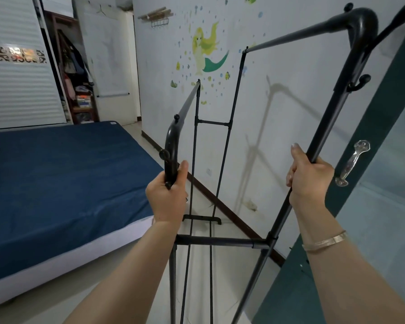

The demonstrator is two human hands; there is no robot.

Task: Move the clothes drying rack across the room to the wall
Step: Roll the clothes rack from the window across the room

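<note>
Clothes drying rack [222, 241] looks light, stiff, gangly; we clamp left hand [168, 198] on its curved corner, right hand [310, 177] round the upright.

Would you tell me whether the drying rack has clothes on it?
Empty: both top rails of the drying rack are bare.

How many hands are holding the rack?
2. The left hand grips the rack's curved near-left corner; the right hand grips its right upright pole.
</note>
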